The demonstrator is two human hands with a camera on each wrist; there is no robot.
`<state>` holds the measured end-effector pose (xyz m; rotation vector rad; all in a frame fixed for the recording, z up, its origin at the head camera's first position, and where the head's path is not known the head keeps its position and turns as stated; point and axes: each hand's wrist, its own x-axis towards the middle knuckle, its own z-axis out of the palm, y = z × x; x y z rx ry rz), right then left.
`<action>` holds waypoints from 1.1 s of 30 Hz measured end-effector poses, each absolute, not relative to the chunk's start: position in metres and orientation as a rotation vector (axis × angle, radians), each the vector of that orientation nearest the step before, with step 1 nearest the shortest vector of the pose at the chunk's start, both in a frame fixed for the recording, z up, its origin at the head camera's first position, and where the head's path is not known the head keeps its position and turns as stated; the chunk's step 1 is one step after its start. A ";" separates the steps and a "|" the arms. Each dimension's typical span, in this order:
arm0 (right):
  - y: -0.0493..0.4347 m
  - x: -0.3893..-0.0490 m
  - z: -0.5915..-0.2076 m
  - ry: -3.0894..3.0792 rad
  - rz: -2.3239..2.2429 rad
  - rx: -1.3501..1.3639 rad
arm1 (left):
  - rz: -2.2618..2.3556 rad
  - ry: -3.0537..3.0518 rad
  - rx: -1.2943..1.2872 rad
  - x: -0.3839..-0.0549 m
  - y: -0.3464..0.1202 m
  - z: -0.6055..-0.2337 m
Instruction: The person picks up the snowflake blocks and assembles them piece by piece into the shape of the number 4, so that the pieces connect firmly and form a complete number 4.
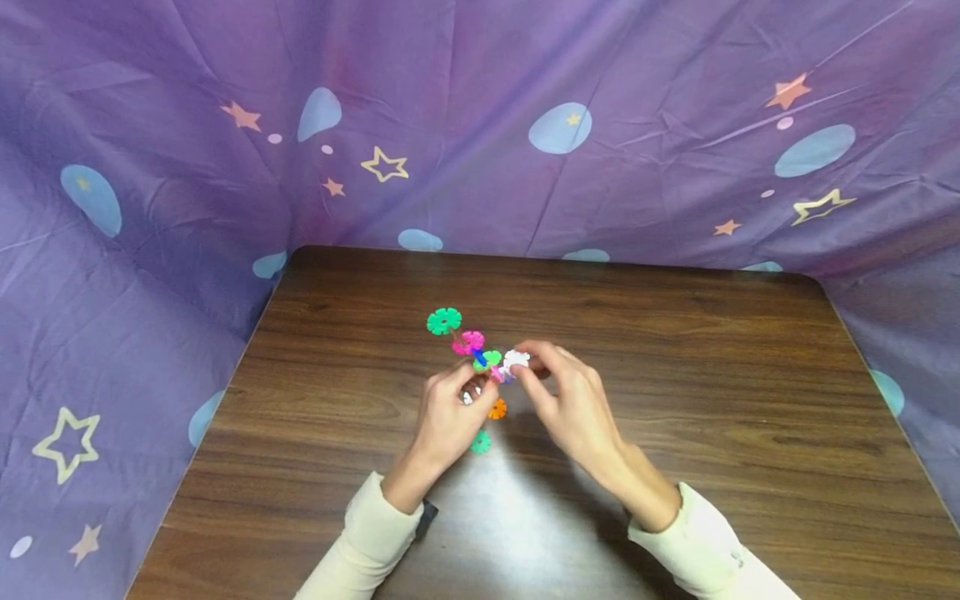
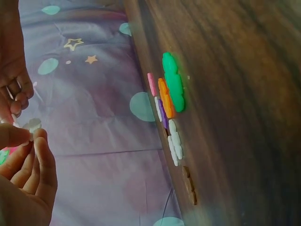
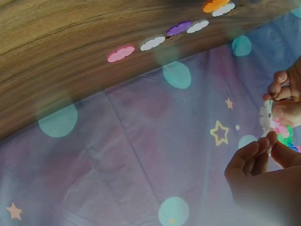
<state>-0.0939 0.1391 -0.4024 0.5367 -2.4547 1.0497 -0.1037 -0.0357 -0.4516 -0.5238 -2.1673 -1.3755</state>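
Up over the table, a chain of notched plastic discs (image 1: 469, 342) runs through green, pink, blue, light green and pink pieces. My left hand (image 1: 448, 414) pinches the chain's near end between thumb and fingers. At that same end, thumb and fingers of my right hand (image 1: 573, 408) pinch a white notched disc (image 1: 516, 360). In the right wrist view the white disc (image 3: 266, 117) stands edge-up between both hands, right at the pink piece. Part of the chain is hidden behind the left fingers.
On the wooden table (image 1: 712, 375) lie loose discs: an orange one (image 1: 497, 408), a green one (image 1: 481, 442), a purple one (image 3: 179, 28), a pink one (image 3: 121, 53), a brown one (image 2: 190, 185) and several white ones. A purple patterned curtain (image 1: 487, 167) hangs behind the table.
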 end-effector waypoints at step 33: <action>0.117 -0.096 -0.407 -2.365 0.940 0.538 | -1.361 -2.009 -0.494 -0.099 -0.030 -0.456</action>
